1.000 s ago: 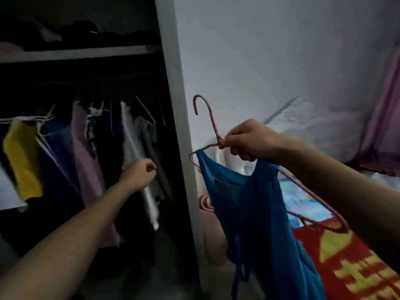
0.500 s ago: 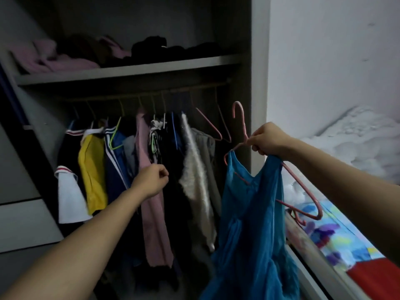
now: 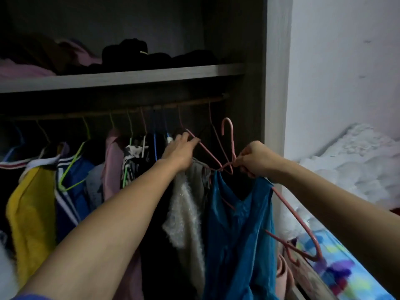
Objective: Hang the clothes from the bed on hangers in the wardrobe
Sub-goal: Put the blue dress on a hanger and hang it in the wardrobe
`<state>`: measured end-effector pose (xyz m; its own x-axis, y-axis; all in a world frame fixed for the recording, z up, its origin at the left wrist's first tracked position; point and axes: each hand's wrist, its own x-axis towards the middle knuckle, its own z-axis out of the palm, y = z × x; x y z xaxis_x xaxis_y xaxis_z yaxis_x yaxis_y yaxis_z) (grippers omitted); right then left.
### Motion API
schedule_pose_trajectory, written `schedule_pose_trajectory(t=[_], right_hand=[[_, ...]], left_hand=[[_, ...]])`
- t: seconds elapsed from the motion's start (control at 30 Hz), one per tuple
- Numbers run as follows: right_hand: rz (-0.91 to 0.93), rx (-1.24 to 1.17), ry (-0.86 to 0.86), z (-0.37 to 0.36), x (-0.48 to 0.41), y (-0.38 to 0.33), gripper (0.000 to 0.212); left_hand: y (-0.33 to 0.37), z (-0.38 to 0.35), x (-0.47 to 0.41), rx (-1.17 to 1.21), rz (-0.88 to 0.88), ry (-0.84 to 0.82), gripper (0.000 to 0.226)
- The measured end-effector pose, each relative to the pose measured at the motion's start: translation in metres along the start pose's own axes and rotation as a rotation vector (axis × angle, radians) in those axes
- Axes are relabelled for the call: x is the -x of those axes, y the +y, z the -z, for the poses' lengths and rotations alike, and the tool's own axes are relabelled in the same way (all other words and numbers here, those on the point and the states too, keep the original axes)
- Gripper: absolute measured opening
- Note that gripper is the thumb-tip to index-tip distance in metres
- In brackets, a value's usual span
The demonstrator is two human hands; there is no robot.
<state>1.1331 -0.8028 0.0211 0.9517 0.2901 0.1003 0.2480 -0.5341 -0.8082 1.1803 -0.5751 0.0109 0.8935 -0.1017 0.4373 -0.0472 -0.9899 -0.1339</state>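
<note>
a white wall rises beside a fluffy white blanket.

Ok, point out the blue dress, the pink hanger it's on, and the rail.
blue dress [image 3: 238, 224], head view, middle of the cloth.
pink hanger [image 3: 231, 135], head view, stem below the hook.
rail [image 3: 121, 111], head view, bare stretch between hooks.

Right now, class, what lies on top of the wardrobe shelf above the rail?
On the shelf lie dark folded clothes and pink clothes. Whatever sits behind them is hidden in shadow.
</note>
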Motion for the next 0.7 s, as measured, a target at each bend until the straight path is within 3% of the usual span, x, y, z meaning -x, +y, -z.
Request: schedule_pose_trajectory(t=[0.07, 0.17, 0.3, 0.43, 0.57, 0.7], right_hand=[[0.002, 0.010, -0.033, 0.001, -0.011, 0.002, 0.017], [0.008, 0.050, -0.081, 0.000, -0.020, 0.004, 0.017], [0.020, 0.172, -0.097, -0.003, -0.030, -0.003, 0.020], [0.029, 0.276, -0.175, -0.010, -0.029, -0.018, 0.024], [0.040, 0.398, -0.021, -0.020, -0.041, -0.037, 0.033], [0.022, 0.295, 0.152, -0.037, -0.073, -0.062, 0.023]], left_hand=[[-0.001, -0.009, -0.028, -0.089, -0.061, -0.059, 0.072], [-0.007, -0.025, -0.052, -0.187, -0.147, -0.138, 0.055], [-0.026, -0.042, -0.068, -0.227, -0.256, -0.027, 0.036], [-0.064, -0.051, -0.075, -0.267, -0.294, -0.029, 0.036], [-0.098, -0.052, -0.072, -0.252, -0.398, -0.017, 0.035], [-0.123, -0.045, -0.059, -0.360, -0.503, 0.051, 0.036]])
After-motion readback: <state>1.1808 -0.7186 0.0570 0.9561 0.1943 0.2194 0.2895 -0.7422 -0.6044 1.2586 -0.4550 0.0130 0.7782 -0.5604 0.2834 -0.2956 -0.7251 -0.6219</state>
